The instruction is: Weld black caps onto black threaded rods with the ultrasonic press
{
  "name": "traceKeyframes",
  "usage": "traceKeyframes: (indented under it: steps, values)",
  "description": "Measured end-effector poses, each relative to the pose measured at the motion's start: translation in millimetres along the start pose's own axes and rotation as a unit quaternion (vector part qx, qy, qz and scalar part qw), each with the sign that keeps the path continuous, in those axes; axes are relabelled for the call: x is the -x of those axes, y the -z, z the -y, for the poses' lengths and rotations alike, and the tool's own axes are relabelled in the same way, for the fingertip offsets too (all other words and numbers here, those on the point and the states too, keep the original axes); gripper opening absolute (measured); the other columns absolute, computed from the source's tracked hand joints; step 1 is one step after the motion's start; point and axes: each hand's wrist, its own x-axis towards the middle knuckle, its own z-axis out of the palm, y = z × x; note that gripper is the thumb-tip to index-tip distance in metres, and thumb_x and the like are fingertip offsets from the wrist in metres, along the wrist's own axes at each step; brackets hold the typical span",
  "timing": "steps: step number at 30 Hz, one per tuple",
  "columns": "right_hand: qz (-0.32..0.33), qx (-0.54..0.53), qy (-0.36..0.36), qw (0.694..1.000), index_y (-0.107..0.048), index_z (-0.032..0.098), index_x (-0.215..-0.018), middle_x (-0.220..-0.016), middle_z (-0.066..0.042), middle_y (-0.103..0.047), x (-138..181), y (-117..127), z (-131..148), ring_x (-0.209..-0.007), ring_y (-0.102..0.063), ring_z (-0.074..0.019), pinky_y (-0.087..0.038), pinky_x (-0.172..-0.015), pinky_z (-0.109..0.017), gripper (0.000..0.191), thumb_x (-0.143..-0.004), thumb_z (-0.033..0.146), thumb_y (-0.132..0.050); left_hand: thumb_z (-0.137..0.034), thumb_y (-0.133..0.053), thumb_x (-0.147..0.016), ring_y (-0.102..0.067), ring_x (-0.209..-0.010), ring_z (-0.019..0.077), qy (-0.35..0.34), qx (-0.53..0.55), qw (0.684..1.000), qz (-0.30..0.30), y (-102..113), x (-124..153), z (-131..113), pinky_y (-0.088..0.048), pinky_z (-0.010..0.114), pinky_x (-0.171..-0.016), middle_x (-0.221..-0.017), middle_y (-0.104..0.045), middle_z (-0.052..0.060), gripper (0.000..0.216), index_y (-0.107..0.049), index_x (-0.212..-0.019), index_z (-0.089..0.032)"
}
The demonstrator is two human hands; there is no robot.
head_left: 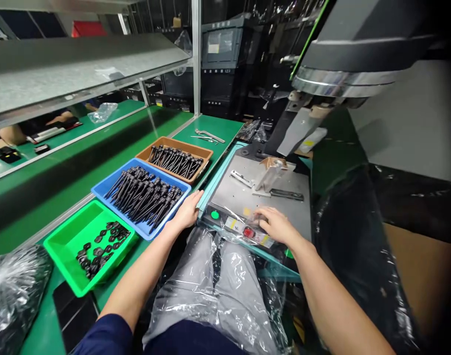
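Observation:
My left hand (189, 211) rests at the left edge of the machine's teal base (206, 191), fingers stretched forward and nothing visible in them. Above the front control panel is my right hand (275, 223), its fingers loosely bent and thumb apart. It is close to a red button (248, 231) under clear plastic film; whether the fingertips touch the film I cannot tell. A green button (214, 215) sits on the panel's left. On the grey metal plate (228, 180) stand a clear block fixture (270, 175) and metal bars. The machine's head (343, 81) hangs above the plate.
Left of me, a green bin (57, 241) holds small black parts. A blue bin (99, 190) and a brown bin (166, 141) hold black rod-shaped parts. A wrench (210, 135) lies behind them. A plastic bag (14, 296) is at far left. Across the bench, a person's arm (13, 134) shows.

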Motion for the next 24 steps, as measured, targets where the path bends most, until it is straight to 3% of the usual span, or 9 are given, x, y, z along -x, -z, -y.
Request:
traceKeyframes:
  steps: [3,5,7,8,11,14,18,21,24]
  values:
    - [-0.011,0.029,-0.022,0.999,-0.067,0.022,-0.088,-0.093,-0.008,-0.074,8.2,18.5,-0.7,-0.094,-0.066,-0.0285,-0.040,-0.102,-0.053,0.022,-0.085,0.024,-0.046,-0.011,-0.065,-0.075,-0.036,-0.146,0.0305,-0.013,0.050,0.998,0.042,-9.9,-24.3,6.2,-0.028,0.051,-0.122,-0.154,-0.045,0.014,0.061,-0.055,-0.136,-0.017]
    - [-0.023,0.024,-0.031,0.999,-0.067,0.022,-0.091,-0.091,-0.006,-0.074,15.7,37.9,-1.4,-0.087,-0.066,-0.0255,-0.042,-0.098,-0.048,0.023,-0.086,0.027,-0.046,-0.016,-0.071,-0.074,-0.043,-0.140,0.0304,-0.021,0.087,0.994,0.055,-10.4,-32.4,3.2,-0.032,0.048,-0.120,-0.146,-0.054,0.012,0.031,-0.070,-0.105,-0.018]
    - [-0.046,0.025,-0.055,0.997,-0.069,0.024,-0.096,-0.093,-0.005,-0.074,24.3,61.0,-2.7,-0.082,-0.067,-0.0238,-0.048,-0.083,-0.038,0.025,-0.086,0.031,-0.047,-0.020,-0.069,-0.076,-0.052,-0.132,0.0284,-0.020,0.112,0.993,0.038,-8.6,-37.3,0.4,-0.038,0.044,-0.115,-0.135,-0.062,0.011,0.004,-0.068,-0.079,-0.018]
    - [-0.058,0.028,-0.072,0.995,-0.070,0.025,-0.096,-0.094,-0.005,-0.075,28.8,73.0,-3.7,-0.080,-0.067,-0.0235,-0.047,-0.075,-0.035,0.025,-0.087,0.034,-0.048,-0.021,-0.066,-0.078,-0.057,-0.125,0.0269,-0.013,0.120,0.992,0.022,-7.0,-39.8,0.0,-0.042,0.042,-0.111,-0.128,-0.066,0.011,0.004,-0.066,-0.075,-0.018]
    - [-0.070,0.013,-0.110,0.991,-0.071,0.026,-0.088,-0.086,-0.003,-0.074,39.8,105.0,-9.4,-0.074,-0.065,-0.0223,-0.044,-0.066,-0.031,0.025,-0.085,0.043,-0.054,-0.023,-0.051,-0.087,-0.069,-0.091,0.0211,0.027,0.140,0.989,-0.030,0.7,-51.0,1.8,-0.055,0.037,-0.087,-0.097,-0.072,0.009,0.013,-0.062,-0.085,-0.017]
    - [-0.054,-0.037,-0.126,0.990,-0.071,0.025,-0.081,-0.073,-0.002,-0.071,41.0,124.4,-20.1,-0.068,-0.063,-0.0209,-0.043,-0.062,-0.030,0.029,-0.082,0.051,-0.060,-0.024,-0.048,-0.087,-0.063,-0.065,0.0156,0.053,0.159,0.983,-0.068,12.4,-67.6,-0.6,-0.052,0.029,-0.066,-0.076,-0.067,0.002,0.013,-0.059,-0.092,-0.017]
    - [-0.044,-0.047,-0.149,0.987,-0.070,0.024,-0.072,-0.063,-0.003,-0.066,27.2,133.1,-42.5,-0.061,-0.057,-0.0194,-0.039,-0.058,-0.030,0.041,-0.077,0.064,-0.062,-0.025,-0.056,-0.083,-0.058,-0.066,0.0151,0.008,0.100,0.989,-0.110,29.4,-91.7,-15.9,-0.045,0.027,-0.068,-0.076,-0.066,0.000,0.007,-0.060,-0.086,-0.020]
    - [-0.071,-0.016,-0.173,0.982,-0.068,0.024,-0.068,-0.057,-0.002,-0.061,14.0,135.4,-61.4,-0.057,-0.051,-0.0177,-0.035,-0.056,-0.030,0.042,-0.077,0.065,-0.062,-0.026,-0.056,-0.087,-0.058,-0.071,0.0170,-0.041,0.041,0.994,-0.089,38.5,-110.0,-26.6,-0.042,0.028,-0.072,-0.080,-0.068,0.002,0.009,-0.063,-0.090,-0.021]
    - [-0.104,0.018,-0.175,0.979,-0.066,0.023,-0.064,-0.059,-0.002,-0.060,3.5,135.9,-74.7,-0.058,-0.051,-0.0171,-0.032,-0.055,-0.029,0.042,-0.076,0.063,-0.064,-0.026,-0.063,-0.084,-0.059,-0.077,0.0179,-0.019,0.099,0.991,-0.085,42.4,-128.0,-31.7,-0.041,0.026,-0.073,-0.082,-0.069,0.002,0.013,-0.065,-0.096,-0.022]
